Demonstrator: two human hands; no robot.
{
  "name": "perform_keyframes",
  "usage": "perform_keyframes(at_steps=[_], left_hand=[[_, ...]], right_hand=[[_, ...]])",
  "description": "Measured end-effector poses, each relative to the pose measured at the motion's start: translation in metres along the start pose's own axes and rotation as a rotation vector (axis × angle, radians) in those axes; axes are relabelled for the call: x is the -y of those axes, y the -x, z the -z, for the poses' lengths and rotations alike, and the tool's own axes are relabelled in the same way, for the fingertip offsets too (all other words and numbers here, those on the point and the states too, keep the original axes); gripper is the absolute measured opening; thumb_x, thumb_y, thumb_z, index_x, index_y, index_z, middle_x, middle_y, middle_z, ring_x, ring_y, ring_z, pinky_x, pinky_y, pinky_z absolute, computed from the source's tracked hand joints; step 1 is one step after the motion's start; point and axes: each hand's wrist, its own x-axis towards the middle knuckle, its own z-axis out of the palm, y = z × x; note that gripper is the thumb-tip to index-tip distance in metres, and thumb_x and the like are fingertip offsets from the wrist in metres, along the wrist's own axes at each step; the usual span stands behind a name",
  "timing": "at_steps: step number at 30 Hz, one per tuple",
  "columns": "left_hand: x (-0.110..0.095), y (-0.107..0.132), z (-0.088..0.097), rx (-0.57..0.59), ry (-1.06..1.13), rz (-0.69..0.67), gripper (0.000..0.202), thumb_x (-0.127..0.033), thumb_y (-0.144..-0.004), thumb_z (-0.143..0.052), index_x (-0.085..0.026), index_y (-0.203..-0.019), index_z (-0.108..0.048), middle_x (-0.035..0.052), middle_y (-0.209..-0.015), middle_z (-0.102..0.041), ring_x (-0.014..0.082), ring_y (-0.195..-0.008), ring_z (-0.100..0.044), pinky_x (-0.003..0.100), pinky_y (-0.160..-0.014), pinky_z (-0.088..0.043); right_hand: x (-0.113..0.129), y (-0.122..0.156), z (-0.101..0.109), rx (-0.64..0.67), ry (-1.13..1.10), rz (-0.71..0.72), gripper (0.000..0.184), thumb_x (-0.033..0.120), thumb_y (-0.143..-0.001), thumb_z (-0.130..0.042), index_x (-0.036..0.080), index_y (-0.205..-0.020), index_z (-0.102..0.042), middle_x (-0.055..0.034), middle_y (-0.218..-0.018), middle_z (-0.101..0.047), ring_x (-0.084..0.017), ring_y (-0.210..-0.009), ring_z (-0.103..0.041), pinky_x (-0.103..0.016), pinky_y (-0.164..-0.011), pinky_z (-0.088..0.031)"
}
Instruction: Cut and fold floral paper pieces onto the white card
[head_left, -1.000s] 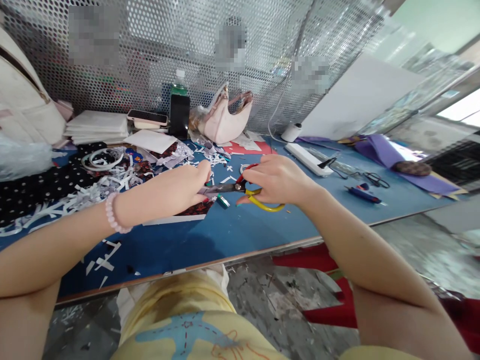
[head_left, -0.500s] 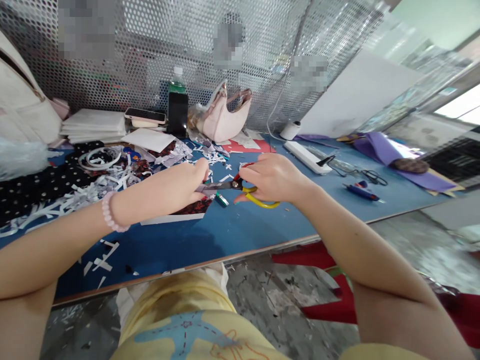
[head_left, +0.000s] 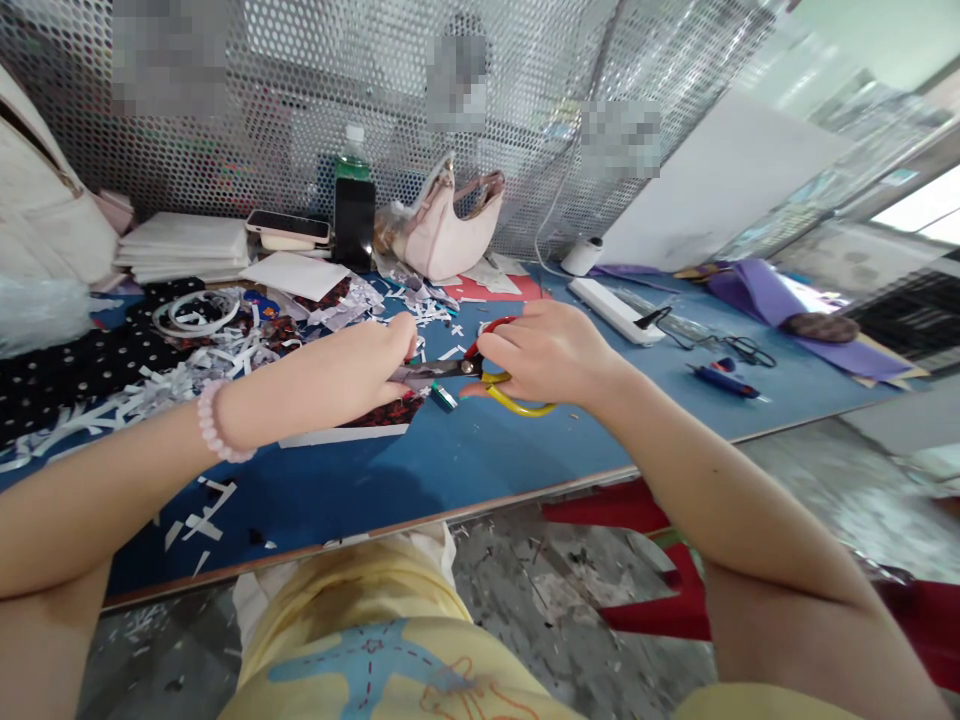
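The right hand [head_left: 551, 352] is closed around the handles of the red-and-yellow scissors [head_left: 469, 368], held above the blue counter [head_left: 465, 460]. The left hand [head_left: 352, 370] pinches 1 small grey piece [head_left: 403, 376] at the blades, its fingers hiding most of it. Paper scraps [head_left: 225, 350] lie to the left, a pink bag [head_left: 450, 240] behind.

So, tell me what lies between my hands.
Head view: the scissors, held by the right hand, blades reaching a paper scrap pinched by the left hand.

Scissors [head_left: 457, 369] with red and yellow handles, blades nearly closed, pointing left, tips at a small pale scrap [head_left: 403, 375]
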Motion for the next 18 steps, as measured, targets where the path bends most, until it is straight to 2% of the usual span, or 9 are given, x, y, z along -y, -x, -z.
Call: perform_keyframes(at_steps=[6, 11, 15, 18], left_hand=[[0.0, 0.0, -0.001, 0.006, 0.013, 0.006, 0.019, -0.026, -0.089, -0.058, -0.019, -0.097, -0.043, 0.0012, -0.08, -0.061, 0.0172, -0.071, -0.06, 0.027, -0.06, -0.036], [0.001, -0.002, -0.002, 0.016, 0.04, 0.026, 0.018, -0.026, -0.088, -0.058, -0.019, -0.098, -0.045, 0.0029, -0.085, -0.064, 0.0177, -0.074, -0.062, 0.027, -0.062, -0.038], [-0.003, 0.0, 0.011, 0.069, 0.102, 0.024, 0.019, -0.028, -0.087, -0.058, -0.019, -0.103, -0.051, 0.0027, -0.092, -0.067, 0.0179, -0.078, -0.063, 0.027, -0.065, -0.04], [-0.011, 0.001, 0.025, 0.029, 0.109, -0.032, 0.016, -0.028, -0.091, -0.054, -0.02, -0.104, -0.057, 0.003, -0.103, -0.066, 0.0188, -0.091, -0.062, 0.029, -0.078, -0.043]], right_hand=[[-0.001, 0.0, 0.002, 0.0, -0.023, -0.022, 0.059, 0.064, -0.094, -0.031, 0.018, -0.073, -0.061, -0.0036, -0.054, -0.056, -0.014, -0.048, -0.04, -0.031, -0.055, -0.024], [0.002, 0.0, 0.004, 0.003, -0.001, -0.026, 0.06, 0.065, -0.093, -0.03, 0.017, -0.075, -0.061, -0.0053, -0.057, -0.058, -0.014, -0.048, -0.039, -0.031, -0.055, -0.022], [0.003, 0.002, 0.001, -0.049, -0.033, -0.028, 0.058, 0.062, -0.094, -0.03, 0.017, -0.074, -0.061, -0.0047, -0.055, -0.057, -0.013, -0.047, -0.035, -0.03, -0.054, -0.021], [0.003, 0.002, -0.003, -0.087, -0.043, -0.021, 0.058, 0.061, -0.094, -0.03, 0.017, -0.073, -0.061, -0.0039, -0.054, -0.056, -0.013, -0.046, -0.033, -0.03, -0.054, -0.02]])
